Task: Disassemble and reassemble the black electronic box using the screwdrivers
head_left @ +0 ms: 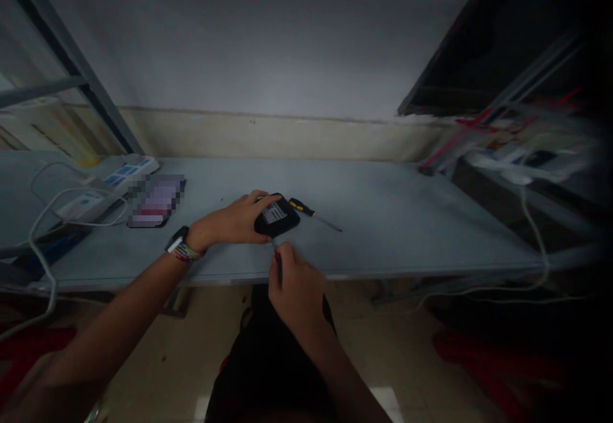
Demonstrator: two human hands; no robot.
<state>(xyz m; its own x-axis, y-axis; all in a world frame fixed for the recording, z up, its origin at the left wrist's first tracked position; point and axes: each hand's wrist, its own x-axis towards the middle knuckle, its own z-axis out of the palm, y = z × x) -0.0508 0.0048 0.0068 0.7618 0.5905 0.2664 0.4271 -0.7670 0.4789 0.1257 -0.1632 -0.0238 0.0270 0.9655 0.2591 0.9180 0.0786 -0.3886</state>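
My left hand [248, 218] is closed around a small black box-shaped device [282, 218] with a pale printed label on its upper face, holding it on the table. My right hand [294, 282], nearer the table's front edge, grips a screwdriver [274, 244]. Its metal shaft points up to the near edge of the device; whether the tip touches it I cannot tell. Most of that handle is hidden in my fingers. A second screwdriver [302, 207], with a black and yellow handle, lies just right of the device, its shaft pointing right.
On the left of the grey table [383, 218] lie a phone [158, 202] with a lit, blurred screen and a white power strip [115, 183] with cables. A metal frame [103, 103] rises behind them. At the right, a white cable [536, 225] hangs beside the table's end.
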